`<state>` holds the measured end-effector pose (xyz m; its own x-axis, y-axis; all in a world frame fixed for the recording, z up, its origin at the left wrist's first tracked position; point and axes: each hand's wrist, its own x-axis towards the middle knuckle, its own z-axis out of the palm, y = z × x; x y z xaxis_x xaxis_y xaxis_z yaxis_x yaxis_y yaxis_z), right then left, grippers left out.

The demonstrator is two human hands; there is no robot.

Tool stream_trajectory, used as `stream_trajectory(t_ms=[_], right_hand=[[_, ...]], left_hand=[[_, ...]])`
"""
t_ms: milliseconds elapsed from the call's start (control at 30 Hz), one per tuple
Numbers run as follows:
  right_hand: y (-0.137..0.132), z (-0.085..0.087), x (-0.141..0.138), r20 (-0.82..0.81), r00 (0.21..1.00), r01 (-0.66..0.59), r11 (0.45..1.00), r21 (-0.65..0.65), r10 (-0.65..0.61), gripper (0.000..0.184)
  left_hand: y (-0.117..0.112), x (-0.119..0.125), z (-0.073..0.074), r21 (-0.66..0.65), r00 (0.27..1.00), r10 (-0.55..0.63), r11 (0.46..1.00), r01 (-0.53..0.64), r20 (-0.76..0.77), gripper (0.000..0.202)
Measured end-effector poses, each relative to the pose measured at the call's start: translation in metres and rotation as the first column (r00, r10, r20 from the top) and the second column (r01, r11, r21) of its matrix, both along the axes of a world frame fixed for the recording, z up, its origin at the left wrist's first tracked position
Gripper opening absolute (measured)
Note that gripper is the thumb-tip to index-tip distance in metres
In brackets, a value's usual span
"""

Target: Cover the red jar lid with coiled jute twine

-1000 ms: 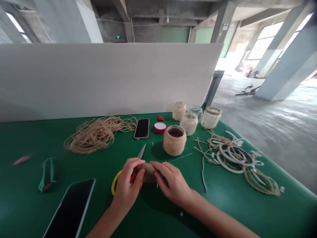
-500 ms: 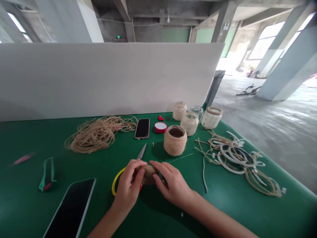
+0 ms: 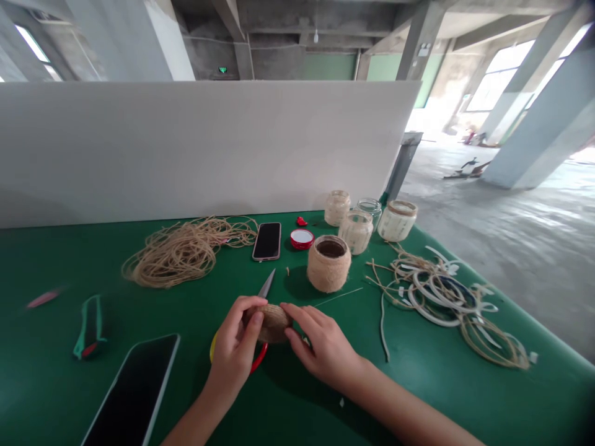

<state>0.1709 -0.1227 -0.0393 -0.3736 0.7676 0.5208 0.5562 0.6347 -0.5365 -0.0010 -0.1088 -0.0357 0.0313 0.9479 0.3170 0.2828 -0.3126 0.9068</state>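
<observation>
Fingers point(image 3: 248, 310) of left hand point(image 3: 231, 341) and right hand point(image 3: 323, 347) pinching a rounded jute-wrapped bundle point(image 3: 274, 323), tan twine coils wound tight

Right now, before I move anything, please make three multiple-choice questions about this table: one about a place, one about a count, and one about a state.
1. Where is the red lid?
A) inside the loose twine
B) between the black phone and the group of glass jars
C) on the floor

2. How many jars stand in the group behind the twine-wrapped jar?
A) two
B) four
C) seven

3. What is the left hand doing?
A) lying flat on the table
B) holding a phone
C) gripping the twine-covered round piece

Answers:
1. B, because the lid lies right of the phone and left of the jars.
2. B, because four jars stand together at the back.
3. C, because its fingers curl around the piece.
</observation>
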Motion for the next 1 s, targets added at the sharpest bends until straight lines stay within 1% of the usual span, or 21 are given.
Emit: stream_trajectory(t_ms=[133,233,333,433,533,667,833,900,1000], right_hand=[[-0.0005,-0.0015,-0.001,-0.014,1.0,0.002,1.0,-0.008,-0.002,0.033],[-0.0006,-0.0017,-0.0007,-0.035,0.999,0.014,1.0,-0.011,-0.014,0.031],[-0.0008,-0.0016,-0.0006,-0.048,0.999,0.015,1.0,-0.013,-0.015,0.03],[-0.0008,-0.0021,-0.0009,-0.041,0.999,0.004,1.0,-0.021,-0.005,0.029],[-0.0004,-0.0028,-0.0011,-0.032,0.999,-0.005,1.0,-0.03,0.004,0.03],[-0.0001,-0.0032,-0.001,-0.024,1.0,-0.004,1.0,-0.029,0.004,0.03],[-0.0004,-0.0044,-0.0007,-0.02,1.0,-0.01,1.0,-0.022,0.01,0.028],[0.0,-0.0043,-0.0004,-0.02,1.0,-0.007,1.0,-0.025,0.007,0.028],[0.0003,-0.0022,0.0,-0.024,1.0,-0.002,1.0,-0.031,0.002,0.03]], left_hand=[[-0.0005,0.0018,-0.0018,-0.025,0.999,0.003,1.0,-0.002,0.033,0.017],[-0.0009,0.0028,-0.0022,-0.017,0.999,-0.026,0.999,0.027,0.023,0.016],[-0.0009,0.003,-0.0022,0.031,0.997,-0.066,0.997,0.067,-0.046,0.015],[-0.0001,0.0027,-0.0034,0.11,0.983,-0.102,0.987,0.119,-0.152,0.016],[0.001,0.0027,-0.0055,0.182,0.961,-0.11,0.97,0.159,-0.254,0.019],[0.0014,0.0024,-0.006,0.237,0.95,-0.109,0.954,0.182,-0.291,0.02],[0.0006,0.0023,-0.0026,0.205,0.919,-0.217,0.934,0.294,-0.331,0.022],[0.0002,0.0026,-0.0022,0.181,0.924,-0.222,0.941,0.287,-0.312,0.021],[-0.0004,0.0031,-0.0033,0.136,0.946,-0.22,0.957,0.257,-0.238,0.017]])
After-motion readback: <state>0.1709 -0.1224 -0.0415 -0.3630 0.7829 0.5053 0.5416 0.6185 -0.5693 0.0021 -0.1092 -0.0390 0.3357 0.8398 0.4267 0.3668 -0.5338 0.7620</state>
